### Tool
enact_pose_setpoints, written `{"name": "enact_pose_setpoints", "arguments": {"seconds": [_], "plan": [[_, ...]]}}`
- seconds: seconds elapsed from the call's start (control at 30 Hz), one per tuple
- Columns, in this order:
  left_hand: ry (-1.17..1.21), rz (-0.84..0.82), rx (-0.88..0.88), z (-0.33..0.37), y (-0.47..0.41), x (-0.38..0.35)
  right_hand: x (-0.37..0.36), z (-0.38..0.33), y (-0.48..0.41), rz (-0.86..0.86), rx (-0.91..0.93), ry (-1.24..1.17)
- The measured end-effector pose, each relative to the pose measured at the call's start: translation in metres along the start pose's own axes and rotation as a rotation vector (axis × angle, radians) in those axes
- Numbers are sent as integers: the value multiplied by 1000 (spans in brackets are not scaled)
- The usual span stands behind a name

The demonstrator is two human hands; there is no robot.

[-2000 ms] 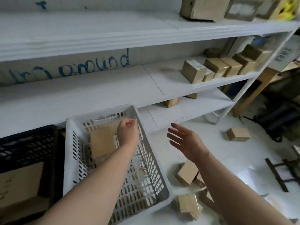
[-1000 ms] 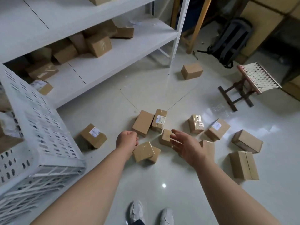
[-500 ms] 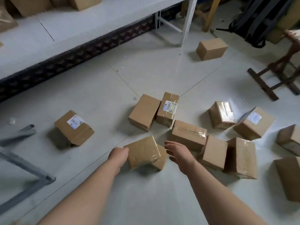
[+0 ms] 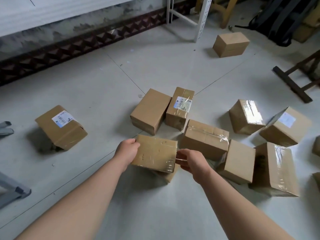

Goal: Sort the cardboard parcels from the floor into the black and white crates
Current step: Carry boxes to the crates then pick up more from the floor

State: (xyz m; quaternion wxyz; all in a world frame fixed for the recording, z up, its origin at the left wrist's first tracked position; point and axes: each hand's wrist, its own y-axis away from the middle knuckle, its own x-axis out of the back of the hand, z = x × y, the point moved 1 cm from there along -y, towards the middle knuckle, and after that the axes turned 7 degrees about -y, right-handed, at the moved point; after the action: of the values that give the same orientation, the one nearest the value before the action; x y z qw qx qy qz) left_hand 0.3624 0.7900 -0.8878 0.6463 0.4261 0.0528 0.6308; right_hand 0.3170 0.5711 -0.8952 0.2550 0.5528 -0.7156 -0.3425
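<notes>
A tape-wrapped cardboard parcel (image 4: 155,153) sits low at the centre, resting on another parcel (image 4: 166,176) beneath it. My left hand (image 4: 127,150) grips its left edge and my right hand (image 4: 187,161) grips its right edge. Several other parcels lie around on the floor: a plain one (image 4: 149,110), a labelled one (image 4: 180,107) beside it, a taped one (image 4: 205,138), and one apart at the left (image 4: 60,126). Neither crate is in view.
More parcels lie at the right (image 4: 275,168) and far back (image 4: 231,44). A white shelf leg (image 4: 201,19) stands at the back, a dark wooden stool frame (image 4: 294,82) at the right, a black backpack (image 4: 284,16) behind it, grey metal legs (image 4: 12,191) at the left.
My head has dropped closer to the floor since the crates left the view. Both hands have closed on the sides of the taped parcel, which my right hand was only near half a second ago.
</notes>
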Motion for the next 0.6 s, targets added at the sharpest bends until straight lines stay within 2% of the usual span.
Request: {"name": "enact_pose_setpoints", "arguments": {"seconds": [0.1, 0.23, 0.33, 0.47, 0.6], "plan": [[-8, -50, -52, 5, -3, -8, 14, 7, 3, 28, 1, -4], [33, -141, -15, -4, -17, -3, 18, 16, -1, 69, -9, 33], [10, -230, 80, -10, -20, 0, 11, 24, 0, 2, -95, 35], [48, -380, 118, -15, -17, -13, 0, 39, -2, -90, -171, -68], [104, -379, 136, -19, -25, -22, -6, 47, -12, -122, -149, -122]]}}
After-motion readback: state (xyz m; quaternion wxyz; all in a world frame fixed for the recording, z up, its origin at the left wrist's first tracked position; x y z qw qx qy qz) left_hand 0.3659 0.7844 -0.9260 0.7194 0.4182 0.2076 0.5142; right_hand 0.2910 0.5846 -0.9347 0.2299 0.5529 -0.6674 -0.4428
